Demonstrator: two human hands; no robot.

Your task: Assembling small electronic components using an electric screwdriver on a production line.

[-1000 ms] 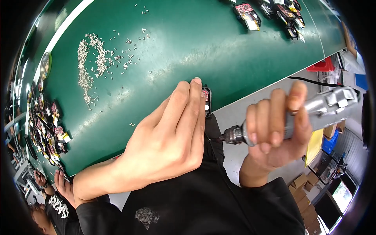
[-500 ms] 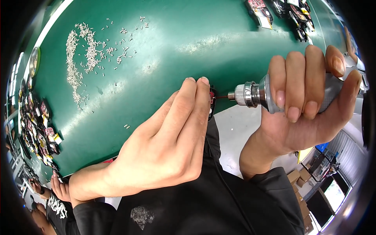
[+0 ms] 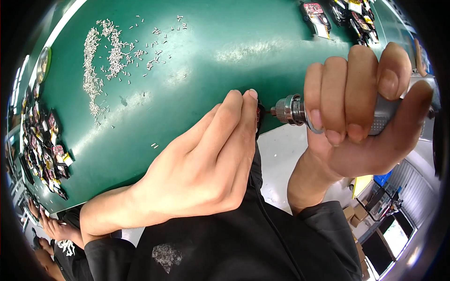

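Observation:
My left hand (image 3: pixel 201 161) is closed on a small black device (image 3: pixel 259 119) with a reddish circuit board, which stays mostly hidden behind the fingers. Wrapped in the fingers of my right hand (image 3: pixel 358 107) is a grey electric screwdriver (image 3: pixel 291 110), held level with its ribbed metal nose pointing left. Only a short length of its bit shows, reaching the board side of the device; the exact contact point is too small to make out. Small silvery screws (image 3: pixel 91 70) lie in a loose heap on the green table (image 3: pixel 187 103), beyond my left hand.
Black devices with boards and yellow-white parts are piled along the left edge (image 3: pixel 47 145); more lie at the far right (image 3: pixel 316 18). Two loose screws (image 3: pixel 154 145) rest near my left forearm. A round dish (image 3: pixel 43 64) stands far left. Another person's hand (image 3: pixel 58 229) is at lower left.
The screwdriver's nose has come closer to the device, and less of the bit shows. My left hand has shifted slightly right in view. The other person's hand at lower left has moved.

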